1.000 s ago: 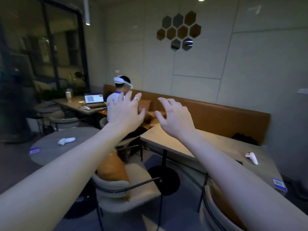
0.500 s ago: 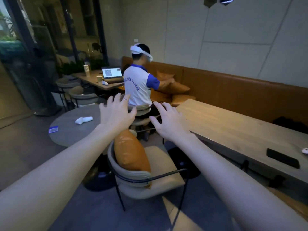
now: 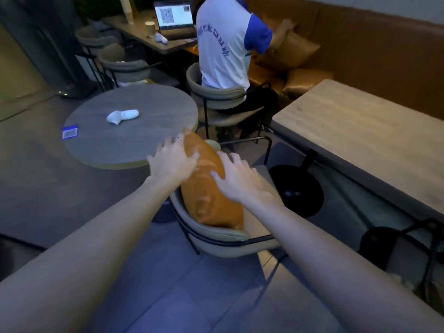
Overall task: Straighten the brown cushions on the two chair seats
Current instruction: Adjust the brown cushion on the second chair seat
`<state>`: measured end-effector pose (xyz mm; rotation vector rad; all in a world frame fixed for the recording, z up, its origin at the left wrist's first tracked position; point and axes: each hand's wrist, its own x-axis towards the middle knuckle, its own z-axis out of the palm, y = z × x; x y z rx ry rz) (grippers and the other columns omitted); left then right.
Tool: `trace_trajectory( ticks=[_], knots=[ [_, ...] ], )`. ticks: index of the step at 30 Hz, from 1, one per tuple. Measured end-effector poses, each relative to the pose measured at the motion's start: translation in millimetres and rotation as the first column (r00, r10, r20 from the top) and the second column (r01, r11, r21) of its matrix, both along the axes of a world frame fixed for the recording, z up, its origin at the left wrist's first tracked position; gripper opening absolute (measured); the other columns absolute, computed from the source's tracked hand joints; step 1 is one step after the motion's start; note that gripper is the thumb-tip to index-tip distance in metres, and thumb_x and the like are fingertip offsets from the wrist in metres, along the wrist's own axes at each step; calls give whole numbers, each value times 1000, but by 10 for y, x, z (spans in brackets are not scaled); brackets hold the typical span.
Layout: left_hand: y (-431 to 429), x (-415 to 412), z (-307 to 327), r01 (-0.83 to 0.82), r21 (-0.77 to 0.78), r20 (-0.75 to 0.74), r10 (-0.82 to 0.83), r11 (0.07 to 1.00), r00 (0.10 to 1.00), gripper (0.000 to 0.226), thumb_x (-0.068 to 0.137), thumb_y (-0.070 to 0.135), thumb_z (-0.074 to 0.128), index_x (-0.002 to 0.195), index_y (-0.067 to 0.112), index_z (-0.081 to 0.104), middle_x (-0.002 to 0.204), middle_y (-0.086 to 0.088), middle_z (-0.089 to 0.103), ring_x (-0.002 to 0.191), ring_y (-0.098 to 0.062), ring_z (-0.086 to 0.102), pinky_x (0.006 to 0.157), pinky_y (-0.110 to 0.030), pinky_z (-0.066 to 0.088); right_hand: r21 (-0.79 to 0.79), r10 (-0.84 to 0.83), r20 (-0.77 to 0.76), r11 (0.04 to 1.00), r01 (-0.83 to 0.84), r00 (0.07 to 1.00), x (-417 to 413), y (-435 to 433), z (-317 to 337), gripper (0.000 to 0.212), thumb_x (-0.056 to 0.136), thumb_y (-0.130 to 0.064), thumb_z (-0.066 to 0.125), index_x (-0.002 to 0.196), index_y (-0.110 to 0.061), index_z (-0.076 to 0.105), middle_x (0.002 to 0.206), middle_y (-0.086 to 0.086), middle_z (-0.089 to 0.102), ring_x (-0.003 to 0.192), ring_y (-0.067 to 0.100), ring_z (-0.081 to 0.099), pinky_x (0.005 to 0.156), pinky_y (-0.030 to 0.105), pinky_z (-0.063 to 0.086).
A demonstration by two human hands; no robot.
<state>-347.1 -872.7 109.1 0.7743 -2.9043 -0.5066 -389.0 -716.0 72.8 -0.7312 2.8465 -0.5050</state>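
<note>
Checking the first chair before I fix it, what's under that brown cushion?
The brown cushion stands on edge against the chair backrest. Pale seat shows beside it; beneath is hidden. Left hand and right hand touch it.

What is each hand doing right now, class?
Left hand: open, fingers spread, resting on the brown cushion.
Right hand: open, palm on the same cushion.

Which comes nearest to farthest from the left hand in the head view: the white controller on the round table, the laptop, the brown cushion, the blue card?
From the left hand:
1. Brown cushion, touching it, on the chair seat.
2. White controller, up-left on the round table.
3. Blue card, at the table's far-left edge.
4. Laptop, on the far table.
</note>
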Motion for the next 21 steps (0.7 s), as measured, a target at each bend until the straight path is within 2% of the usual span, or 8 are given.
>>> trace_trajectory(
  ticks=[3,6,9,11,14,17,21],
  knots=[
    [-228,-125,-368,-52,143,34,48,988,998,71,95,55,56,155,23,35,153,-13,45,140,-41,40,109,-63,36,4,-50,134,999,50,990,-19,-305,-418,66,102,-58,43,159,-30,24,162,11,29,141,42,37,109,58,39],
    [-448,-207,-723,-75,272,79,55,959,995,82,89,59,62,157,27,30,154,-13,44,140,-42,41,109,-63,37,6,-124,250,992,127,960,10,-614,-733,69,101,-60,43,159,-33,18,166,12,21,146,43,29,112,61,33],
    [-677,-310,-1062,-91,424,108,49,901,993,105,73,74,65,159,29,24,152,-15,44,136,-42,45,107,-61,42,-8,-257,331,961,275,908,47,-888,-959,70,100,-62,40,159,-34,16,167,12,18,148,41,25,113,62,29],
    [-793,-414,-1264,-110,532,131,47,840,990,116,67,78,68,161,30,19,153,-16,41,136,-42,46,108,-59,43,12,-358,333,927,375,872,69,-1027,-1095,69,100,-64,37,159,-34,18,168,10,16,150,39,19,114,65,26],
    [-927,-630,-1495,-137,648,149,52,750,987,122,67,72,79,162,31,14,155,-15,38,138,-42,44,110,-55,43,-16,-477,298,864,504,827,45,-1156,-1263,59,102,-63,29,156,-38,26,168,5,20,151,34,17,114,68,21],
    [-992,-859,-1632,-164,751,159,66,639,985,130,62,72,79,164,30,11,159,-14,37,140,-40,44,115,-53,40,-129,-620,397,693,710,677,-63,-1119,-1382,55,104,-58,23,155,-38,33,164,6,31,149,33,26,117,64,21],
    [-954,-1161,-1694,-211,842,197,81,497,977,133,70,70,80,165,23,1,165,-13,32,144,-38,40,117,-54,36,-149,-721,560,397,906,408,-93,-841,-1604,55,106,-48,26,152,-22,43,149,17,52,136,40,47,116,55,33]
  ],
)
